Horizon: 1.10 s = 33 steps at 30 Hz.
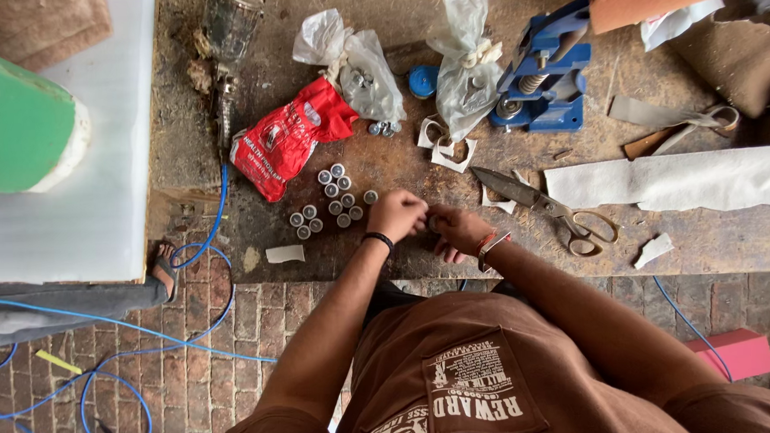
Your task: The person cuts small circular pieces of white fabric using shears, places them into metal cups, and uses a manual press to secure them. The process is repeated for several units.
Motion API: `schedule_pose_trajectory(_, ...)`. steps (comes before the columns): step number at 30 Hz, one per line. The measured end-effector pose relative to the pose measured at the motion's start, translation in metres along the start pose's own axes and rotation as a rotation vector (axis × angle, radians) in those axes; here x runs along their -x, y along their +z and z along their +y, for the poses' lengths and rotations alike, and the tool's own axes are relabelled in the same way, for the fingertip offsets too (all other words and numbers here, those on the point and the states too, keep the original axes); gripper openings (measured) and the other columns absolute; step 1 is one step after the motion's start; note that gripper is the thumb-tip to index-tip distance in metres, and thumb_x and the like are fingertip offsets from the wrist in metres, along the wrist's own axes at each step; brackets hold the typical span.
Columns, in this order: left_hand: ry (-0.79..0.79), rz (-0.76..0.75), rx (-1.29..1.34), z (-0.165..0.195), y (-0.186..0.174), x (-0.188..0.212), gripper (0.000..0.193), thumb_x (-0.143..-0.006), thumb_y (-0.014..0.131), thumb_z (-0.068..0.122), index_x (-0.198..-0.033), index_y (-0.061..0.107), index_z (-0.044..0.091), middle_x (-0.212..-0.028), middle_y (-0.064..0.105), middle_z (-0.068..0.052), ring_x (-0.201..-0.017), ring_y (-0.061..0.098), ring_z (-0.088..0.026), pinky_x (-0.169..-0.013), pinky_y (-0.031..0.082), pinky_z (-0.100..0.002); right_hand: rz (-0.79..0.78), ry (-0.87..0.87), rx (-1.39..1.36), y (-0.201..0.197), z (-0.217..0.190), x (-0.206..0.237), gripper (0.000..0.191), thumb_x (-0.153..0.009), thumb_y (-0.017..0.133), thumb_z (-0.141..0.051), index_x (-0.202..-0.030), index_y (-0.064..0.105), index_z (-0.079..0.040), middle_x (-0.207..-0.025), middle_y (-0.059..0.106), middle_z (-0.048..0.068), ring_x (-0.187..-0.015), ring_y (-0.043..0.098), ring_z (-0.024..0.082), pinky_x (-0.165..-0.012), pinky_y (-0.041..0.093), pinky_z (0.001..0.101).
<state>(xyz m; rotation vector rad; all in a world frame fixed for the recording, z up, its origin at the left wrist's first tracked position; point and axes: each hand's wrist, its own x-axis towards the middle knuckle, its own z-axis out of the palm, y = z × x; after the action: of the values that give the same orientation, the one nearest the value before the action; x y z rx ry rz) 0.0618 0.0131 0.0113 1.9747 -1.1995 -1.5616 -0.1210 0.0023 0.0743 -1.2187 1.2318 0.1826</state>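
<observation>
My left hand (395,214) and my right hand (457,229) meet over the front of a worn wooden bench (732,236), fingers pinched together on a small part that I cannot make out between them. Just left of my left hand stand several small round silver caps (328,202) in a loose cluster. A black band circles my left wrist, a red and silver one my right.
A red plastic bag (285,141), clear bags of parts (356,57), a blue hand press (545,71), large scissors (545,205), second scissors (684,125), white sheet strips (678,180). Blue cable (106,376) loops on the brick floor. Another person's foot (164,268) at left.
</observation>
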Motion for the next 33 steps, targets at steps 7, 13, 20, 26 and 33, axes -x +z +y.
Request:
schedule_pose_trajectory(7,0.424,0.612,-0.308,0.040,-0.045,-0.057,0.022,-0.085,0.081,0.023,-0.105,0.077,0.014,-0.086,0.077,-0.009,-0.080,0.075,-0.028,-0.071,0.059,-0.040,0.059,0.013,-0.063,0.006,-0.002,0.002,0.033,-0.108,0.039,-0.023,-0.134,0.059,-0.020,-0.084,0.079,0.013,-0.067,0.078,0.018,-0.059,0.066,0.0336)
schedule_pose_trajectory(13,0.504,0.720,-0.469,0.045,-0.054,-0.071,0.011,-0.081,0.081,0.022,-0.091,0.081,0.017,-0.085,0.075,-0.013,-0.081,0.073,-0.035,-0.072,0.058,-0.046,0.174,0.010,-0.133,0.000,0.008,0.022,0.032,-0.107,0.039,-0.018,-0.129,0.062,-0.017,-0.078,0.078,0.012,-0.065,0.077,0.020,-0.057,0.064,0.0339)
schedule_pose_trajectory(20,0.547,0.623,-0.205,0.045,-0.039,-0.049,0.004,-0.084,0.077,0.018,-0.087,0.080,0.020,-0.085,0.078,-0.004,-0.075,0.075,-0.023,-0.067,0.059,-0.037,0.250,0.048,-0.203,-0.012,0.025,0.034,0.033,-0.105,0.039,-0.014,-0.129,0.062,-0.019,-0.077,0.077,0.012,-0.064,0.077,0.022,-0.056,0.064,0.0354)
schedule_pose_trajectory(26,0.865,0.460,-0.196,0.096,0.030,-0.049,0.008,-0.086,0.079,0.020,-0.093,0.080,0.016,-0.093,0.075,-0.005,-0.080,0.074,-0.027,-0.068,0.059,-0.037,0.240,0.032,-0.217,-0.011,0.030,0.033,0.035,-0.104,0.038,-0.011,-0.127,0.063,-0.018,-0.075,0.077,0.013,-0.062,0.077,0.022,-0.054,0.064,0.0359)
schedule_pose_trajectory(33,0.895,0.422,-0.454,0.142,0.069,-0.085,0.008,-0.092,0.076,0.022,-0.099,0.079,0.020,-0.101,0.073,-0.005,-0.084,0.072,-0.031,-0.069,0.059,-0.042,0.193,0.003,-0.176,-0.015,0.034,0.034,0.035,-0.104,0.038,-0.009,-0.126,0.063,-0.018,-0.073,0.077,0.010,-0.062,0.077,0.021,-0.054,0.066,0.0351)
